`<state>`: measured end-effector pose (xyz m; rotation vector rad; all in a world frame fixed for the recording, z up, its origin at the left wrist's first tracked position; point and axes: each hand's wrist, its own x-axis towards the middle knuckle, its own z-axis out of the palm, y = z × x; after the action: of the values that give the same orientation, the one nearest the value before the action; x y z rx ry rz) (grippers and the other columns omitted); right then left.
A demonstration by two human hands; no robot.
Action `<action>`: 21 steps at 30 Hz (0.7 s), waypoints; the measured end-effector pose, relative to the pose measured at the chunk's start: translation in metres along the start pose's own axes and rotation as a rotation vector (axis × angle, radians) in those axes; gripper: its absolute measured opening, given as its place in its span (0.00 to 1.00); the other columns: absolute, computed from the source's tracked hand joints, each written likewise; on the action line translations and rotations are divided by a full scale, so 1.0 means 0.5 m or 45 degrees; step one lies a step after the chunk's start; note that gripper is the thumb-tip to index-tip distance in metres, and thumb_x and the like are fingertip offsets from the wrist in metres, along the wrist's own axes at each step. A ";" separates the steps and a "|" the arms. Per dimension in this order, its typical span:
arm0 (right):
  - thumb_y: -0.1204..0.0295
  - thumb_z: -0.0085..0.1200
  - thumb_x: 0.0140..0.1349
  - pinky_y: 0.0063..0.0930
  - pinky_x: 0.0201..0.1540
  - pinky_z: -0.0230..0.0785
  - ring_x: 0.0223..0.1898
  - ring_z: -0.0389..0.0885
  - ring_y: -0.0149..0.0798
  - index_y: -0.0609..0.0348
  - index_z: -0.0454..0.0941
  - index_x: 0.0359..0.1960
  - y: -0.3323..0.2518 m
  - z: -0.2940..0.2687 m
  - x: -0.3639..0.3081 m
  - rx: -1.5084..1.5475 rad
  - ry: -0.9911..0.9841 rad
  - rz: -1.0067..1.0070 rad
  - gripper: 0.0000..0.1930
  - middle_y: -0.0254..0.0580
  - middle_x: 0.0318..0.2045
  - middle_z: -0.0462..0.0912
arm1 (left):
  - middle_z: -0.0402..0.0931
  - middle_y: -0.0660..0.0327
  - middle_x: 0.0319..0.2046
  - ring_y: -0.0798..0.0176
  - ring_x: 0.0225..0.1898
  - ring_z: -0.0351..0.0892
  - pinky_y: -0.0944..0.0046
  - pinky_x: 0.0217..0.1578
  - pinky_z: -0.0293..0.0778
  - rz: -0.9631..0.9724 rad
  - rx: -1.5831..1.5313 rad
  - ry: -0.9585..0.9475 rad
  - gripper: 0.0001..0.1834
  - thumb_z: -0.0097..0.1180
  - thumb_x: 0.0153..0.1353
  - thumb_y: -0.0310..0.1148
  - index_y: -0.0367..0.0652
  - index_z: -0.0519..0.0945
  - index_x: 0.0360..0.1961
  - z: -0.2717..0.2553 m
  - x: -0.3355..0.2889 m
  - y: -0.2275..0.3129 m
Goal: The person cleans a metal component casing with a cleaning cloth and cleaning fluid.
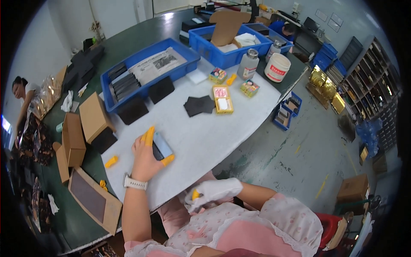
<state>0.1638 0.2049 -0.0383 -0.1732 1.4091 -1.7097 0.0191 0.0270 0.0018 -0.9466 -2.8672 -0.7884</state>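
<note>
Left hand (146, 159), block (162, 146) inside sheet (201, 141) edge

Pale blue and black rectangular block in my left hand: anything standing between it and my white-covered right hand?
Yes: the yellow-covered thumb of your left hand sits at the near corner of the block, and the near edge of the white tabletop lies between it and your right hand. No loose object shows there.

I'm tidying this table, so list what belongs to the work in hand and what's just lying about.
Seemingly in the job: block, in the left hand; white mat beneath; perhaps black sheets.

Seemingly just lying about: white tub; clear bottles; yellow finger cots.
</note>
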 end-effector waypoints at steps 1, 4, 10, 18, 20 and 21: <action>0.67 0.53 0.61 0.22 0.33 0.71 0.32 0.78 0.29 0.67 0.76 0.43 0.000 -0.022 -0.035 -0.250 0.068 0.003 0.15 0.38 0.35 0.82 | 0.63 0.47 0.52 0.46 0.56 0.58 0.53 0.59 0.51 -0.008 -0.010 -0.006 0.50 0.71 0.37 0.43 0.37 0.60 0.60 0.004 0.002 0.001; 0.69 0.54 0.59 0.26 0.39 0.73 0.35 0.79 0.34 0.70 0.74 0.43 -0.051 -0.056 -0.143 0.001 0.256 -0.109 0.15 0.45 0.38 0.80 | 0.64 0.48 0.51 0.46 0.56 0.58 0.53 0.59 0.51 -0.019 -0.039 -0.033 0.50 0.71 0.36 0.43 0.37 0.61 0.60 0.006 0.009 0.008; 0.69 0.62 0.53 0.32 0.45 0.72 0.41 0.79 0.38 0.66 0.71 0.44 -0.213 -0.097 -0.321 0.371 0.799 -0.951 0.20 0.43 0.38 0.79 | 0.66 0.49 0.51 0.45 0.55 0.60 0.51 0.59 0.51 0.012 -0.009 0.041 0.49 0.72 0.33 0.42 0.35 0.63 0.58 0.006 0.001 0.000; 0.71 0.47 0.59 0.35 0.47 0.70 0.42 0.78 0.48 0.59 0.75 0.43 -0.580 -0.413 -0.479 -1.699 2.479 -1.224 0.12 0.51 0.38 0.80 | 0.66 0.49 0.50 0.44 0.54 0.59 0.51 0.58 0.51 -0.031 -0.035 0.013 0.50 0.73 0.30 0.42 0.35 0.63 0.57 -0.003 0.007 0.002; 0.71 0.47 0.57 0.39 0.43 0.70 0.38 0.78 0.53 0.57 0.75 0.41 -0.636 -0.528 -0.498 -2.220 2.892 -1.015 0.11 0.55 0.34 0.80 | 0.65 0.49 0.50 0.44 0.54 0.59 0.50 0.58 0.51 -0.024 -0.042 0.005 0.51 0.73 0.29 0.43 0.35 0.64 0.57 0.000 0.014 0.001; 0.71 0.47 0.57 0.39 0.43 0.70 0.38 0.78 0.53 0.57 0.75 0.41 -0.659 -0.588 -0.512 -2.247 2.900 -0.997 0.11 0.55 0.34 0.80 | 0.65 0.48 0.50 0.43 0.54 0.58 0.49 0.58 0.51 -0.025 -0.068 -0.037 0.50 0.73 0.30 0.44 0.35 0.64 0.56 0.001 0.021 0.001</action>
<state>-0.0352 0.5808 0.2435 -0.2504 -1.7704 -0.2578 0.0106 0.0333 0.0033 -0.9448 -2.8987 -0.8639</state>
